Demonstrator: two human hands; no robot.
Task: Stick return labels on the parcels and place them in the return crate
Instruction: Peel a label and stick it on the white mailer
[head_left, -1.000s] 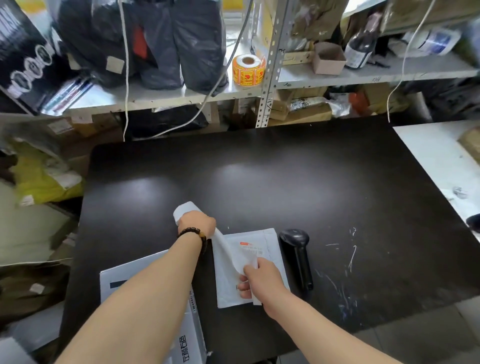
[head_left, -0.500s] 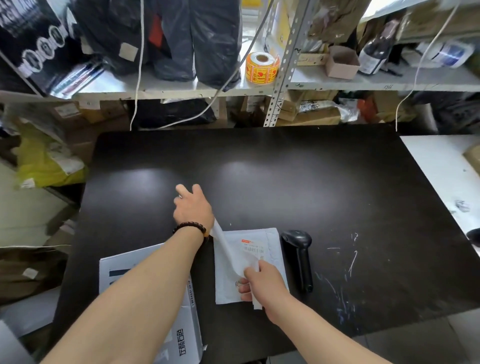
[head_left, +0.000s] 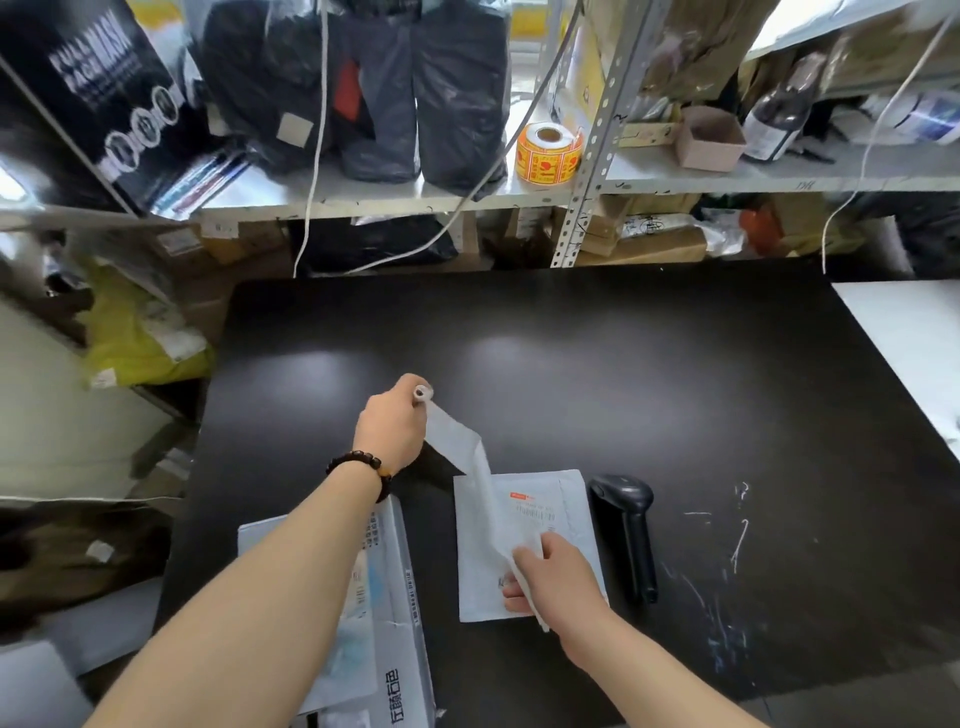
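Observation:
A white padded parcel (head_left: 571, 499) lies flat on the black table (head_left: 597, 374), with a printed return label (head_left: 535, 512) on its upper middle. A translucent backing strip (head_left: 457, 441) stretches from the label up and to the left. My left hand (head_left: 389, 426) grips the curled far end of that strip above the table. My right hand (head_left: 550, 577) pinches the strip's near end at the label's lower edge and rests on the parcel. A second grey-white parcel (head_left: 395, 623) lies under my left forearm at the table's front edge.
A black handheld scanner (head_left: 628, 530) lies just right of the white parcel. A roll of orange stickers (head_left: 548, 153) sits on the shelf behind the table, among black bags and cardboard boxes. A white surface (head_left: 914, 338) adjoins the table on the right. Scratch marks lie at front right.
My left hand has pulled the backing strip farther up and away from the parcel, so more of the label shows. My right hand has stayed on the parcel's lower part.

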